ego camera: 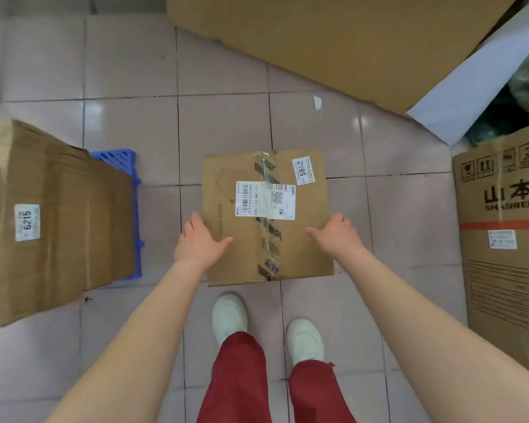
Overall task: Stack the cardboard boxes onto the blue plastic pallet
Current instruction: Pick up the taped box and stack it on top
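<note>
Hands, left point(197, 242) and right point(338, 235), spread wide, holding nothing, flank the box point(266, 218); next, squeeze, lift toward the pallet point(126, 166) left of them.

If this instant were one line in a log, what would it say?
left hand: open at box's left edge | right hand: open at right edge | taped box: on floor | blue pallet: left, already holds box

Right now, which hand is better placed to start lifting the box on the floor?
Neither alone, slightly the left hand: its thumb overlaps the box, while the right hand hovers at the opposite edge.
</note>
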